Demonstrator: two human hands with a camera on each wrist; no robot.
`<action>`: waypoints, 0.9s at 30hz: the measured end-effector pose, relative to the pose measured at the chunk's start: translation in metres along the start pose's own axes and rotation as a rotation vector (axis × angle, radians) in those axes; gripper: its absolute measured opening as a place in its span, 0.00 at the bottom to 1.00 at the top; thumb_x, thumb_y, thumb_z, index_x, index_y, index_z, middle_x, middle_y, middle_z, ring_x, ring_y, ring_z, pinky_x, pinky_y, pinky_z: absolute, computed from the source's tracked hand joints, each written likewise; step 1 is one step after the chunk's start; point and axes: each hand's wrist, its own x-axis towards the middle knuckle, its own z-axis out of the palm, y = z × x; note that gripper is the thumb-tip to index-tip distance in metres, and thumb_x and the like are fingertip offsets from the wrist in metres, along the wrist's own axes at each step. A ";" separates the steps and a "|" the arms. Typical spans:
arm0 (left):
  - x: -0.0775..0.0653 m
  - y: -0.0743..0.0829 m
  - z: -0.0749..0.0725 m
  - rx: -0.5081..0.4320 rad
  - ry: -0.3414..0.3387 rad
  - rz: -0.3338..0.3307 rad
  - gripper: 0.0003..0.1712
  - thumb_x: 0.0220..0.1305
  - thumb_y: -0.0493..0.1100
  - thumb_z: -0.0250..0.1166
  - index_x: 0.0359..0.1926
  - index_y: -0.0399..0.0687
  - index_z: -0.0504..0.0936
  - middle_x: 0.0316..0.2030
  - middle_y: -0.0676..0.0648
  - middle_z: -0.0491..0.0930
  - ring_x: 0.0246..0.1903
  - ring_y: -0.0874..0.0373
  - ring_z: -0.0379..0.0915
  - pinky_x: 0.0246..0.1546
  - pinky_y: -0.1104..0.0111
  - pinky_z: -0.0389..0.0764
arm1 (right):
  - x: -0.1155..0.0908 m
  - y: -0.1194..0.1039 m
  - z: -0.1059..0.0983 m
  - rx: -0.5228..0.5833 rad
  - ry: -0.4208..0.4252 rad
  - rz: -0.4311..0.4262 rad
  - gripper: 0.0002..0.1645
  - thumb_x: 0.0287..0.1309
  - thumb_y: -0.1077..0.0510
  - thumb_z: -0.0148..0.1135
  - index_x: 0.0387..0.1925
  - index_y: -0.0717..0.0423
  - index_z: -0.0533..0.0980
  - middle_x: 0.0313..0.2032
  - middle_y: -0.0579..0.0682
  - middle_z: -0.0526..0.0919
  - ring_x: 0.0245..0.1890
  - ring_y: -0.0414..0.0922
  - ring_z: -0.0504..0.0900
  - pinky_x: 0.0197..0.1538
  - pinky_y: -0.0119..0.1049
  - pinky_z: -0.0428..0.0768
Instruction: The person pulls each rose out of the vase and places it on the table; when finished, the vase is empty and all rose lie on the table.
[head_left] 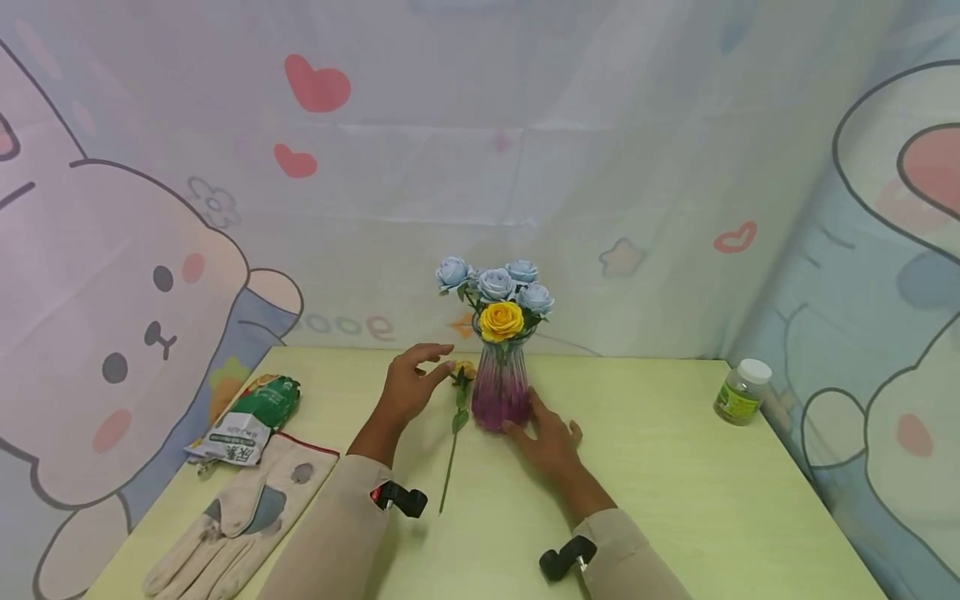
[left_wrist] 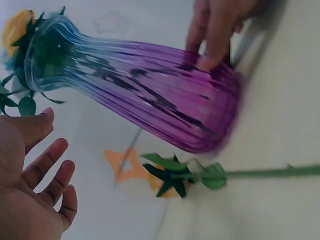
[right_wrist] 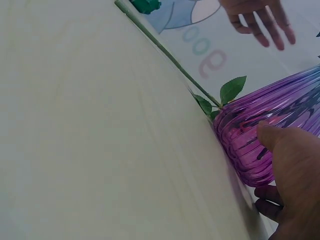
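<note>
One translucent purple-blue vase point(head_left: 498, 392), gripped by right hand point(head_left: 552, 442): four blue roses point(head_left: 496, 285), one yellow rose point(head_left: 501, 322). Left: second yellow rose point(head_left: 461, 418); left hand point(head_left: 407, 385) relaxed.

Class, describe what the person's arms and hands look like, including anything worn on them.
Both the left hand and the right hand are without gloves. The left sleeve and right sleeve are plain beige and long. Near each cuff sits a small black device: the left device shows a red patch beside it; on the right device none shows.
</note>
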 end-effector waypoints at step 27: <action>0.051 0.063 0.023 -0.324 0.126 -0.157 0.19 0.80 0.46 0.67 0.65 0.45 0.86 0.68 0.40 0.82 0.68 0.41 0.79 0.73 0.42 0.78 | -0.004 -0.003 0.000 0.001 0.019 -0.004 0.52 0.74 0.32 0.63 0.86 0.52 0.59 0.78 0.54 0.75 0.76 0.63 0.76 0.78 0.79 0.48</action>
